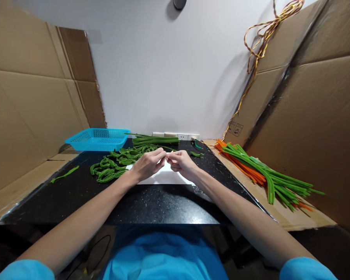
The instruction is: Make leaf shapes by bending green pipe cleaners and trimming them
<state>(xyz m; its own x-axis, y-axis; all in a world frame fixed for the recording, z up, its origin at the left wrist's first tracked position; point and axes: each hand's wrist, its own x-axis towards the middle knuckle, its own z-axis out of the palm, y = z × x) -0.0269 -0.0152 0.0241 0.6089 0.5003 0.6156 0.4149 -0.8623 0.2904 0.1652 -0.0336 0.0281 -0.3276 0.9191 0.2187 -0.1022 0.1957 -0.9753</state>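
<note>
My left hand (149, 165) and my right hand (183, 163) meet fingertip to fingertip above a white sheet (166, 177) on the black tabletop. Both are closed in a pinch. A small pale bit seems to show between the fingertips, too small to name. Just left of my left hand lies a pile of dark green pipe cleaners (109, 169) bent into loops. Behind the hands rests a bundle of straight dark green pipe cleaners (156, 141). A short curled green piece (196, 154) lies to the right of my right hand.
A blue plastic basket (100, 146) stands at the back left, near a lone green strip (64, 175). Light green pipe cleaners (268, 171) and orange ones (245, 167) lie on cardboard at right. Cardboard walls (29, 97) flank the table; a twisted cable (252, 74) hangs at right.
</note>
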